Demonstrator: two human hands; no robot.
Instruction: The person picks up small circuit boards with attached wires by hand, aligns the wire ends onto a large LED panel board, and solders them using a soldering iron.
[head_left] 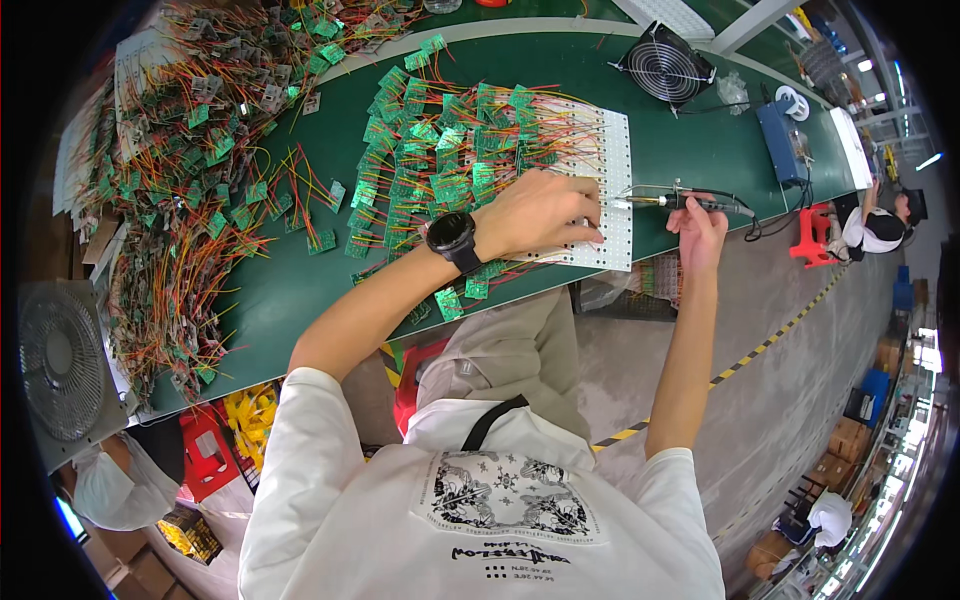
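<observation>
My right hand (pixel 697 228) grips a soldering iron (pixel 685 200) with a thin metal guide along its top. Its tip points left, over the right edge of a white perforated board (pixel 617 150). My left hand (pixel 545 212), a black watch (pixel 453 240) on its wrist, rests over the board with fingers curled down near that edge. Whatever those fingertips pinch is hidden beneath them. Several green circuit boards (pixel 450 187) with red and yellow wires lie in rows across the white board's left part and beside it.
A big heap of wired circuit boards (pixel 215 150) covers the table's left end. A black fan (pixel 664 68), a blue soldering station (pixel 780 142) and a solder spool (pixel 791 103) stand at the far right. A grey fan (pixel 62 360) is at left. Another person (pixel 880 225) sits beyond.
</observation>
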